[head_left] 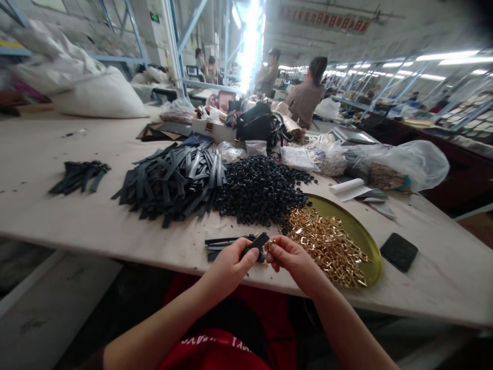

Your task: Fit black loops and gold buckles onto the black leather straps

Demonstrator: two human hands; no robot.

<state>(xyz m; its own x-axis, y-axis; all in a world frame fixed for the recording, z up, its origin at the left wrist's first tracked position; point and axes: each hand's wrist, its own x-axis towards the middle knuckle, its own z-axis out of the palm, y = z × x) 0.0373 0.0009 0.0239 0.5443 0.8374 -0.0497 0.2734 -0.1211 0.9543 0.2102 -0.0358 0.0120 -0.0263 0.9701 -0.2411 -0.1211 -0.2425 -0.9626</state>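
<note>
Near the table's front edge, my left hand [235, 262] is closed on a dark strap piece [257, 243], whose end sticks up past the thumb. Just right of it, my right hand [287, 253] pinches a small gold buckle [270, 244] by the strap's end; whether the two touch I cannot tell. Several dark straps [219, 245] lie on the table behind my left hand. Beyond my hands is a heap of small black loops [262, 190]. To the right, a gold-coloured round tray [356, 226] holds a pile of gold buckles [325, 246].
A large pile of dark straps [173, 180] lies left of centre, with a smaller bunch [80, 176] farther left. A black square pad [399, 252] is right of the tray. Bags, a black handbag [254, 123] and a white sack [98, 92] line the back. People stand beyond.
</note>
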